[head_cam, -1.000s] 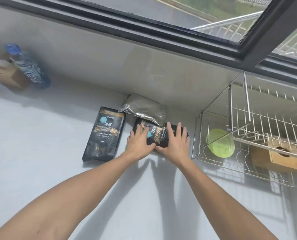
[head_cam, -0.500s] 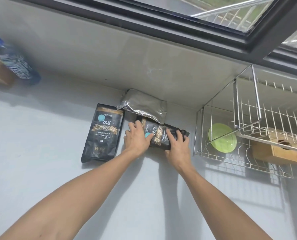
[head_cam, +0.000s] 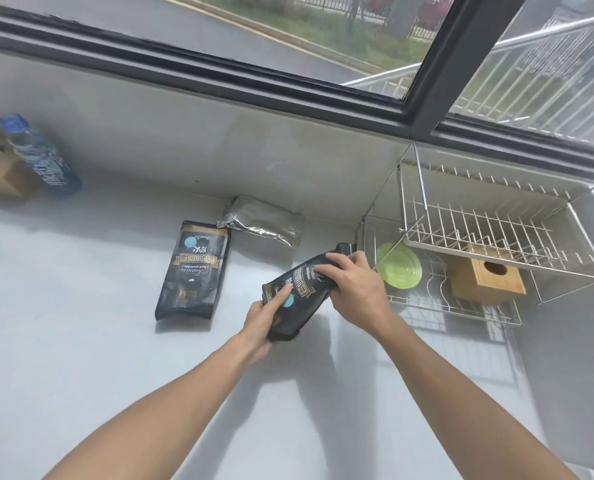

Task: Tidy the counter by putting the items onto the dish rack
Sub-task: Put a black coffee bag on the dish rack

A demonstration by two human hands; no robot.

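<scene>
Black pouch (head_cam: 300, 299) held tilted, both hands; dish rack (head_cam: 489, 233) just right.

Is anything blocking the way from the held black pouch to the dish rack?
Nothing visible does. The black pouch, held by the left hand and right hand, sits just left of the dish rack; inside, a green plate occupies the near end.

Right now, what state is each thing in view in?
Held coffee bag: lifted, tilted, gripped by both hands.
Left hand: closed on the bag's lower end.
Right hand: closed on its upper end.
Second coffee bag: flat on counter.
Foil pouch: lying by the wall.
Green plate: on rack's lower tier.
Wooden box: on lower tier.
Bottle: upright, capped.
</scene>
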